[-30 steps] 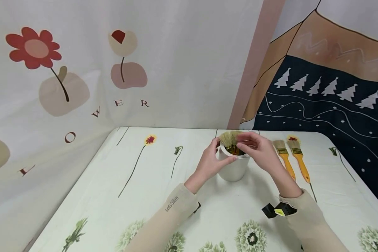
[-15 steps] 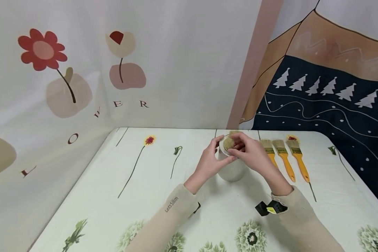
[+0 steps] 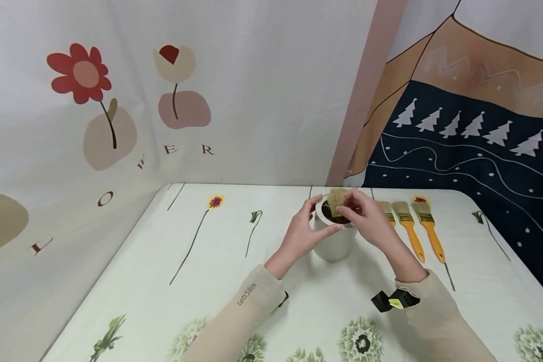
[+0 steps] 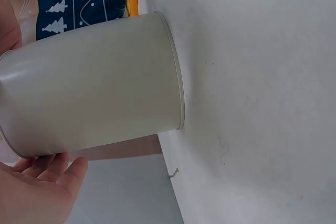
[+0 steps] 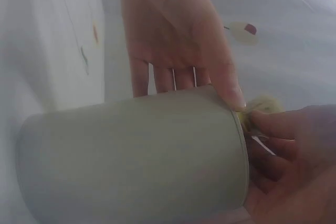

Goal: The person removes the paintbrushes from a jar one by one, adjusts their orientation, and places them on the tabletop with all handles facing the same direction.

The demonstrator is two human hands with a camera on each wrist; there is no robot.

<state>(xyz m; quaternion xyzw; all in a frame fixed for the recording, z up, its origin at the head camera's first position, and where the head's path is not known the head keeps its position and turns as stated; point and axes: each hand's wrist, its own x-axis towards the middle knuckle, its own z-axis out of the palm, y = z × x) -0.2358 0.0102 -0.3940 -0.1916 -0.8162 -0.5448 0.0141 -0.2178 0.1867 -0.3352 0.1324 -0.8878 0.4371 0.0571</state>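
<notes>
A white cylindrical canister stands upright on the table. My left hand holds it near the top, with the thumb along the near rim and fingers against the left side; the right wrist view shows this left hand beside the canister wall. At the mouth, my right hand pinches a paintbrush by its upper part. Its pale bristles rise above the rim, while the handle is hidden inside. Dark contents or shadow show around it; how many brushes are inside, I cannot tell.
Right of the canister, three yellow-handled paintbrushes lie in a row: one partly behind my right hand, a middle brush and an outer brush. The table has a floral print; patterned cloth hangs behind it.
The bristles leaned left over the rim, then dipped lower in the mouth; now they stand higher. My right hand moved left and down, then slightly back right. The left hand stays on the canister.
</notes>
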